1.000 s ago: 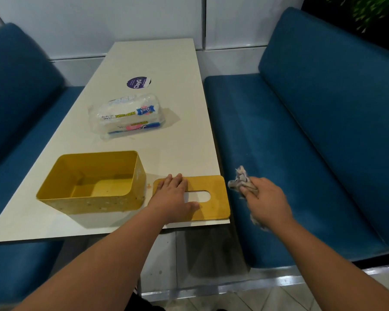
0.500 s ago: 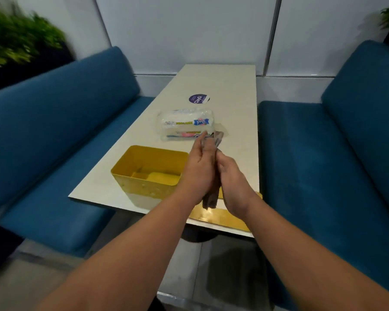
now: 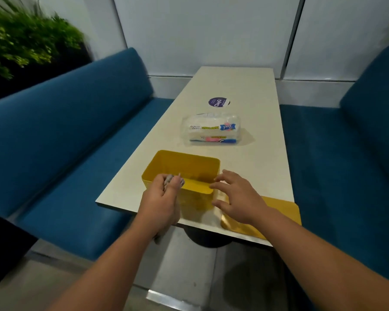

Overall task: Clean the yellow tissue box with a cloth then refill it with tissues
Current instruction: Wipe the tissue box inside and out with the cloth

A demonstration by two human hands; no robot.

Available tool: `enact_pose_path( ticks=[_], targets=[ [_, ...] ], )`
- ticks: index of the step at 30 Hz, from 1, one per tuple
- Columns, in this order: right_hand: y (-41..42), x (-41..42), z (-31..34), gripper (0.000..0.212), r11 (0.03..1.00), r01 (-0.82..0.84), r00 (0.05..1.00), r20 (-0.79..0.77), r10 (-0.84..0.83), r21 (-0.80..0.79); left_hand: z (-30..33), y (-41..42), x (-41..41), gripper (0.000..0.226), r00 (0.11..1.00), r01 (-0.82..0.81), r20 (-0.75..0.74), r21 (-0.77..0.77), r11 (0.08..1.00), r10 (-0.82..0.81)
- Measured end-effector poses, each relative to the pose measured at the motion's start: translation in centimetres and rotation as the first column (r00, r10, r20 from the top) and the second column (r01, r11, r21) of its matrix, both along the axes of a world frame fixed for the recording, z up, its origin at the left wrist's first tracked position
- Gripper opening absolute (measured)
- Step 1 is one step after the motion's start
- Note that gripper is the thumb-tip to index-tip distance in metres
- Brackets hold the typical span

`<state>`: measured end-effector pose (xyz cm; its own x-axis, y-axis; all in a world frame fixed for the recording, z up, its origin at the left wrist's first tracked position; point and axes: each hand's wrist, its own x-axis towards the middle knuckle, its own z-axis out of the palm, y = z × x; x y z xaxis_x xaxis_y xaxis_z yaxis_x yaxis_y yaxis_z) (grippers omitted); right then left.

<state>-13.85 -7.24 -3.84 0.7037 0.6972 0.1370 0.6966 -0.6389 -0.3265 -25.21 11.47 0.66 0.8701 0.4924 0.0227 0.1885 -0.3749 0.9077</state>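
- Left hand (image 3: 161,200): fingers curled tight round a crumpled grey cloth (image 3: 168,181); a wad shows above the knuckles, a further scrap hangs below the wrist. The fist sits at the near-left rim of the box.
- Right hand (image 3: 238,196): fingers spread and slightly bent, holding nothing; fingertips (image 3: 213,186) at the box's near-right corner, contact not resolvable through motion blur.
- Yellow tissue box (image 3: 195,199): open-topped rectangular tub, smooth hard plastic, rounded corners, thin rim. Interior holds no tissues; floor visible with faint darker marks. Near outer wall looks speckled. It stands at the table's near end, between the two hands.
- Yellow lid (image 3: 279,209): flat panel, rounded corners, at 4 o'clock from the box, just beside it, overhanging the near table edge; partly covered by the right forearm.
- Tissue pack (image 3: 211,130): clear film wrap, white stack inside, blue and pink print; at 12 o'clock from the box, apart from it.
- Round purple sticker (image 3: 218,102): flat on the top, beyond the pack.
- Table (image 3: 245,86): long, cream, matte.
- Blue upholstered benches (image 3: 65,135) on either side.
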Motion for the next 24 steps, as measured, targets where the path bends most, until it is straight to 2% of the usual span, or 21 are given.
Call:
enact_pose_path(
  ticks=[2,5,9,12,14,16,20,22,24],
  targets=[
    [1.2,0.1,-0.5,0.035,1.000,-0.008,0.999,0.036,0.008,0.008,-0.7,2.0,-0.1,0.018,0.999,0.037,-0.009,0.007,0.999,-0.037],
    [2.2,-0.2,-1.3,0.021,0.995,0.001,1.000,-0.019,0.001,0.101,-1.4,4.4,-0.3,0.015,0.995,0.098,-0.023,0.029,0.995,-0.097],
    [3.1,-0.7,0.0,0.019,0.957,0.160,0.983,-0.130,-0.131,0.243,-1.7,6.9,-0.6,0.010,0.981,0.192,-0.021,0.070,0.979,-0.191],
    [3.5,-0.8,1.5,0.019,0.893,0.275,0.947,-0.260,-0.189,0.355,-1.6,7.4,-0.6,0.017,0.971,0.236,0.022,0.065,0.970,-0.238],
    [3.7,-1.0,2.2,0.017,0.859,0.344,0.907,-0.371,-0.200,0.379,-1.5,7.3,-0.4,0.026,0.963,0.264,0.039,0.048,0.963,-0.266],
    [3.7,-1.0,2.4,0.015,0.828,0.412,0.855,-0.475,-0.208,0.381,-1.4,6.9,-0.1,0.024,0.954,0.296,0.028,0.080,0.952,-0.299],
    [3.6,-0.6,2.7,0.016,0.775,0.452,0.790,-0.601,-0.118,0.442,-0.5,6.3,0.7,0.013,0.939,0.332,0.022,0.201,0.922,-0.343],
    [3.4,0.1,3.0,0.018,0.768,0.442,0.766,-0.641,-0.053,0.464,0.1,6.4,1.3,0.009,0.942,0.316,0.048,0.203,0.927,-0.332],
    [3.3,0.8,3.3,0.020,0.758,0.446,0.737,-0.676,-0.009,0.476,0.6,6.6,1.8,0.018,0.949,0.296,0.064,0.169,0.940,-0.310]
  ],
)
